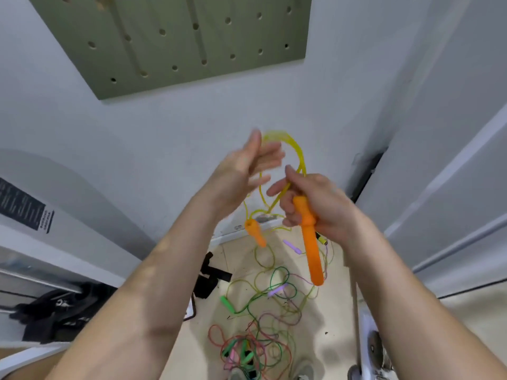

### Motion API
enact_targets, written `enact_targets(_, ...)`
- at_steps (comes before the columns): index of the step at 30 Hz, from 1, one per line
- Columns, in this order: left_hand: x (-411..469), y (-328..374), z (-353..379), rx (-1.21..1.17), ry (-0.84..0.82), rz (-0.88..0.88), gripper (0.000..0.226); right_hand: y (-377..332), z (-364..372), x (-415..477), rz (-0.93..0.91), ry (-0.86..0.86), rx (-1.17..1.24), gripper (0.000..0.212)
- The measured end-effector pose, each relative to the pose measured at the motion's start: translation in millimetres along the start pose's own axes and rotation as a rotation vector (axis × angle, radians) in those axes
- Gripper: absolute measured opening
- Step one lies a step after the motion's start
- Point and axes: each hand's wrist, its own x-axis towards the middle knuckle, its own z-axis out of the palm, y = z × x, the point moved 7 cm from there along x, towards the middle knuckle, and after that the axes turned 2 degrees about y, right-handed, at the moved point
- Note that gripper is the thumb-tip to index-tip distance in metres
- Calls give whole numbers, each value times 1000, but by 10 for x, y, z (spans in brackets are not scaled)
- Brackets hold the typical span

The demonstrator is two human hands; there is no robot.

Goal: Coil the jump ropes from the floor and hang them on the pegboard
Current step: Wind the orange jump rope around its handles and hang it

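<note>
My right hand (310,200) grips an orange jump-rope handle (311,242) that points down. Its yellow cord (297,152) loops up and over my left hand (247,171), whose fingers are straight and blurred with the cord passing around them. The second orange handle (255,232) dangles below my left wrist. A green pegboard (175,39) with round holes hangs on the wall above. More jump ropes (263,319) in green, purple, red and yellow lie tangled on the floor below.
A white door (444,165) stands at the right, with a hinge gap beside the wall. Black gear (63,308) lies on the floor at the left, black straps (211,275) near the wall base. A metal object (373,349) sits at the lower right.
</note>
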Motion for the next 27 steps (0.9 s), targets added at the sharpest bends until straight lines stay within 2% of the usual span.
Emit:
enact_targets(2,-198,-342,104,93,-235,-32,49,-137,-2,19,55,-44,203,44)
enact_targets(4,-401,-740,162,274,-370,-114,32,-187,-10,44,129,-38,327,41)
enact_targets(6,-509,-1066,60,628,-318,-128,12,-226,-64,65,166,-2,483,39)
enact_targets(7,-557,-1176,-27,706,-263,-147,15,-258,-106,66,169,19,545,38)
enact_targets(8,-608,-1264,-108,630,-203,-196,23,-289,-156,65,168,35,562,39)
enact_targets(9,-673,-1322,-183,428,-130,-263,29,-305,-208,60,167,58,512,40)
enact_targets(11,-733,-1275,-297,-24,45,-322,31,-272,-319,45,173,146,230,41)
enact_targets(13,-717,-1076,-358,-312,185,-303,27,-174,-345,9,204,225,-48,38)
enact_targets(14,-692,-954,-345,-417,216,-284,25,-119,-302,-19,214,242,-135,40)
enact_targets(16,-644,-672,-193,-543,176,-229,14,-19,-143,-62,199,252,-237,48)
enact_targets(17,-631,-557,-74,-531,126,-206,5,24,-36,-76,182,242,-238,50)
enact_targets(18,-634,-484,25,-451,92,-182,8,66,78,-88,160,221,-202,50)
enact_targets(21,-633,-459,161,-140,73,-120,33,144,265,-135,113,206,-15,41)
enact_targets(23,-659,-471,193,-104,46,-123,36,158,266,-180,99,221,110,36)
enact_targets(25,-686,-432,203,-67,31,-77,32,113,276,-226,70,220,150,35)
enact_targets(27,-666,-344,173,-30,87,27,22,20,310,-277,6,207,120,35)
